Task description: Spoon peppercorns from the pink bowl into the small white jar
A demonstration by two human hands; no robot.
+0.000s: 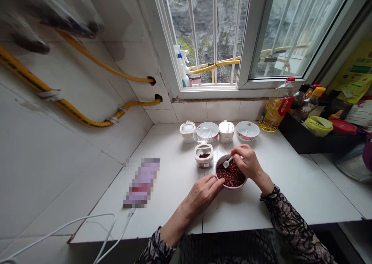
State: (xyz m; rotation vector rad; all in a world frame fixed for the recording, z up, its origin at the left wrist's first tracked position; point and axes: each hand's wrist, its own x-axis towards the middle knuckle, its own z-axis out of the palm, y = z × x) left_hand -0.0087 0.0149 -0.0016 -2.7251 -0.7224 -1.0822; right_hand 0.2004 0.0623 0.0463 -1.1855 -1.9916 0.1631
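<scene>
A bowl (231, 187) of dark red-brown dried bits (232, 175) stands on the white tiled counter (168, 186). My left hand (205, 190) rests against the bowl's left rim, fingers together, holding it. Over the far right rim, my right hand (247, 160) pinches a small white spoon (226, 163), its scoop above the bits. Just left of the bowl is a jar (204, 163) with its clear lid raised and some dark bits inside. Behind stand two white-topped jars (187, 134) (226, 134) and two patterned bowls (207, 131) (247, 131).
An oil bottle (272, 113) stands at the back right beside a black box (302, 138) of bottles and lidded tubs. A blurred purple object (141, 182) with a white cable (123, 233) lies left. The window (215, 35) is behind; yellow pipes (87, 119) run along the left wall.
</scene>
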